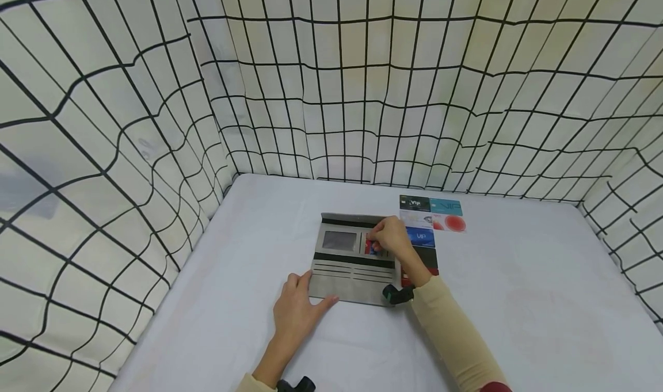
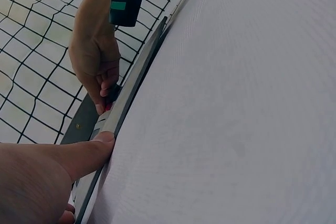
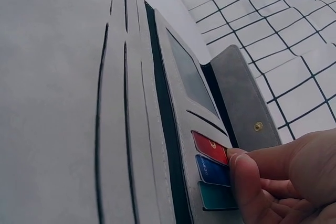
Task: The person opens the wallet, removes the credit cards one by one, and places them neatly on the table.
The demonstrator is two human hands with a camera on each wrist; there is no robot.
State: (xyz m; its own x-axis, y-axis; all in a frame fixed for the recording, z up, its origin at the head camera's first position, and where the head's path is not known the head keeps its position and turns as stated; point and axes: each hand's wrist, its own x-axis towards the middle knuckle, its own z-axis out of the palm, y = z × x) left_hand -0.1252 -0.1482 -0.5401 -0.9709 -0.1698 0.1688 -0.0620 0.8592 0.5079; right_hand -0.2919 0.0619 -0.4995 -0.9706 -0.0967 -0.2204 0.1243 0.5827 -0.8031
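Observation:
A grey wallet (image 1: pixel 331 286) lies unfolded on the white table, with a window pocket (image 1: pixel 339 240) and rows of slots. My right hand (image 1: pixel 392 236) is over its right half, thumb and forefinger pinching the edge of a red card (image 3: pixel 211 148) that sits partly in a slot. Below that card, a blue card (image 3: pixel 212 170) and a teal card (image 3: pixel 218 196) show in neighbouring slots. My left hand (image 1: pixel 296 308) rests at the wallet's lower left corner, fingers spread; its thumb (image 2: pixel 100 148) presses on the near edge.
Several loose cards lie in columns right of the wallet, among them a black VIP card (image 1: pixel 414 202), a teal one (image 1: pixel 446 207) and a blue VIP card (image 1: pixel 420 237). A black net (image 1: pixel 352 92) over white cloth borders the table (image 1: pixel 528 300) at the back and sides.

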